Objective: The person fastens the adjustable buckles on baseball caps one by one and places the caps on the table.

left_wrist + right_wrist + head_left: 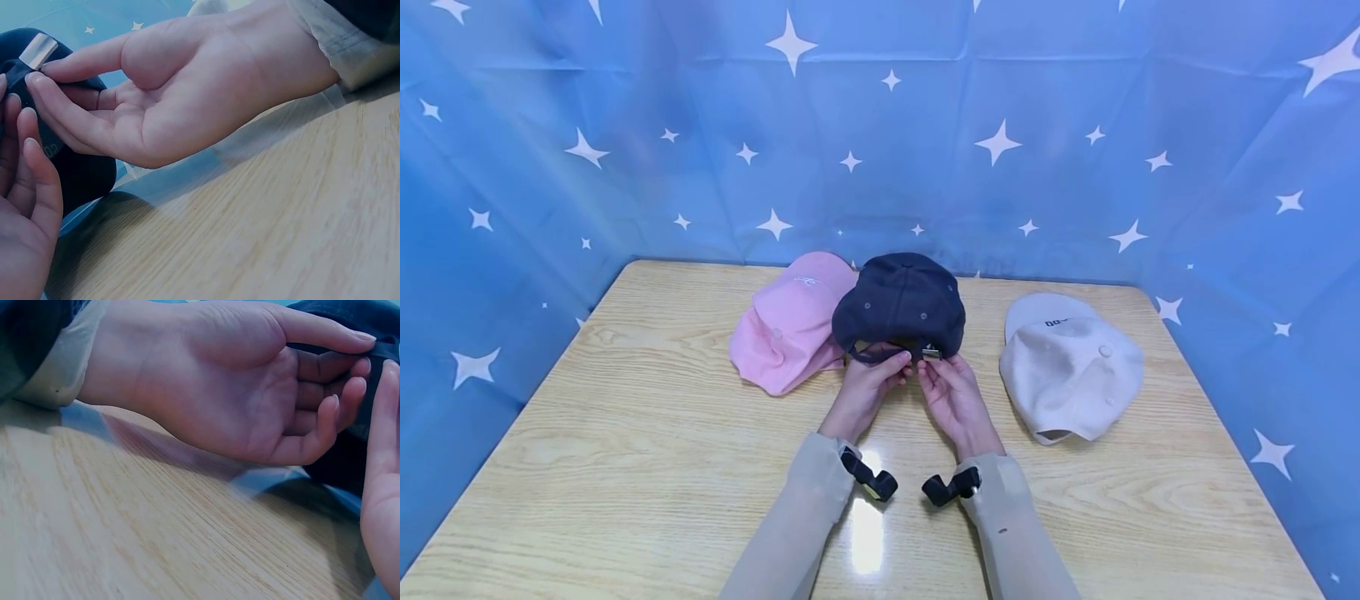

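Observation:
A dark navy baseball cap (898, 296) is held up at the back middle of the table, its rear opening and strap facing me. My left hand (867, 390) pinches the strap left of the metal buckle (931, 354), thumb on top and fingers bent beneath, as the right wrist view shows. On the other side, my right hand (953, 398) pinches the strap end beside the buckle between thumb and forefinger. The fingertips of both hands almost meet. In the left wrist view the buckle (39, 51) shows just above the right fingertips.
A pink cap (790, 321) lies to the left, partly behind the navy one. To the right lies an off-white cap (1067, 375), brim toward the back. The wooden table (625, 467) meets a blue curtain (700, 167) with white stars.

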`<state>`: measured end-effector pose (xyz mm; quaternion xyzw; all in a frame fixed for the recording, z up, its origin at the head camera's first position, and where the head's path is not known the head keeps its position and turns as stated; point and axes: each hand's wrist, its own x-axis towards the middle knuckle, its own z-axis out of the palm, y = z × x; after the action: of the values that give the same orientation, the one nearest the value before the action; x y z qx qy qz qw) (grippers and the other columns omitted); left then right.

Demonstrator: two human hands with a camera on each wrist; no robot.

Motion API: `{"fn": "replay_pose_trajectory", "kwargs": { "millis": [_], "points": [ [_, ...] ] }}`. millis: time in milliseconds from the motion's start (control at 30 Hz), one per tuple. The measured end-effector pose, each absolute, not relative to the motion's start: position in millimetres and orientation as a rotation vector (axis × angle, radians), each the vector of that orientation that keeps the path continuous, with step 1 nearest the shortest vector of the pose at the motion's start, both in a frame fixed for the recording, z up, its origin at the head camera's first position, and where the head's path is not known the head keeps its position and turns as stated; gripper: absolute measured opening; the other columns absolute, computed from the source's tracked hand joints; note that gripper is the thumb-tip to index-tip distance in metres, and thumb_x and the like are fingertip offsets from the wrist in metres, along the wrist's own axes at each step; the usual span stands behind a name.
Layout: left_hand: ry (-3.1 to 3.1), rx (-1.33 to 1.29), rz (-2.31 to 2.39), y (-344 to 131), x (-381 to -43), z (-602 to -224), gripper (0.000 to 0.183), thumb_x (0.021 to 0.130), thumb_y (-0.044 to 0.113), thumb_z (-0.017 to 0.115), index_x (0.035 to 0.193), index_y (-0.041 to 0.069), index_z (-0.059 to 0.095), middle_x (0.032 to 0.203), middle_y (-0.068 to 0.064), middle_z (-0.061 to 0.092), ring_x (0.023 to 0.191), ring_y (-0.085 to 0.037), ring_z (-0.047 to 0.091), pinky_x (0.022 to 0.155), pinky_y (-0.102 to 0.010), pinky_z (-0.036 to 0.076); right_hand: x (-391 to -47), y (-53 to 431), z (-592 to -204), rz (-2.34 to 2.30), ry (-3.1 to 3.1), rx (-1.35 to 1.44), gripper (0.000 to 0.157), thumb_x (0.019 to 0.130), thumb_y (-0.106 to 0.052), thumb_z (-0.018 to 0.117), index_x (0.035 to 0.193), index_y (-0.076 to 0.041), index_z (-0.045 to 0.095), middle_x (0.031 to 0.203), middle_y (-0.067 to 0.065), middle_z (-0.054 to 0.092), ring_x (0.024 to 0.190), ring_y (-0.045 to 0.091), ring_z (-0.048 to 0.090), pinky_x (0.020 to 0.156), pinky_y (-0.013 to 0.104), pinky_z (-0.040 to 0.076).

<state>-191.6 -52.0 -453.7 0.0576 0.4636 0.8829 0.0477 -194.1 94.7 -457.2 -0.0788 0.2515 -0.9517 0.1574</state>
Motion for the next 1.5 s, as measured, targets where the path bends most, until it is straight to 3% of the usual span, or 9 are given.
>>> {"fn": "replay_pose_trajectory", "kwargs": {
  "millis": [633,967,1500],
  "points": [
    [1.462,0.207,2.673,-50.9,-191.2,-454.8,0.005,0.081,0.007,0.065,0.085,0.008,0.063,0.076,-0.002,0.062,0.068,-0.013,0.058,0.061,-0.025,0.046,-193.5,91.8,-457.3,-2.683,0.867,-0.183,0.021,0.087,0.012,0.045,0.1,-0.002,0.055,0.092,0.012,0.062,0.083,0.019,0.062,0.078,0.022,0.048],
    [1.444,0.186,2.647,-51.2,-191.4,-456.3,0.013,0.082,0.014,0.065,0.093,0.01,0.061,0.08,-0.003,0.062,0.071,-0.015,0.056,0.061,-0.025,0.045,-193.8,93.8,-458.9,-2.691,0.808,-0.186,0.016,0.086,0.006,0.051,0.099,-0.002,0.054,0.091,0.012,0.062,0.082,0.017,0.062,0.078,0.022,0.048],
    [1.399,0.164,2.676,-52.8,-191.2,-456.2,0.014,0.08,0.015,0.067,0.09,0.007,0.06,0.078,-0.004,0.061,0.07,-0.015,0.057,0.061,-0.024,0.046,-193.1,94.7,-458.3,-2.711,0.773,-0.175,0.017,0.089,0.007,0.045,0.1,-0.005,0.051,0.089,0.01,0.061,0.083,0.016,0.061,0.077,0.022,0.048]
  ]
}}
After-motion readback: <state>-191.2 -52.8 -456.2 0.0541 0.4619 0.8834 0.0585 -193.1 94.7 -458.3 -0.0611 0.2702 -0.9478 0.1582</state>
